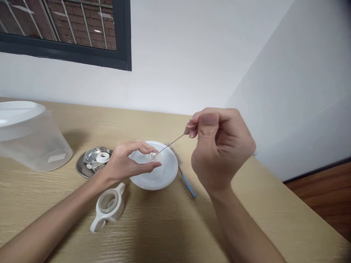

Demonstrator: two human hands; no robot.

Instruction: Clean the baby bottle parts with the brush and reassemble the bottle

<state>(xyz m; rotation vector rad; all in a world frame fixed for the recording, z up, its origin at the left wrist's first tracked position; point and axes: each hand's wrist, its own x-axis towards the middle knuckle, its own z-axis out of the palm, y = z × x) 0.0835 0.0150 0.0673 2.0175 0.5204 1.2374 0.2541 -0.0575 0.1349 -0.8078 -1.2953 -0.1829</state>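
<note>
Over a white bowl (164,173), my left hand (130,159) holds a small round translucent part (155,156) between thumb and fingertips. My right hand (221,146) pinches a thin metal wire (175,140) between thumb and fingers. The wire slants down to the left, and its far end meets the middle of the small part. Whether the tip goes inside it is too small to tell. A brush with a blue handle (189,186) lies right of the bowl, its bristles partly behind the rim.
A metal dish (81,166) with clear and white small parts sits left of the bowl. Nearer stands a white two-handled ring (119,210). A large translucent container (35,142) is at the far left. Behind the wooden table (153,233) rises a wall with a window.
</note>
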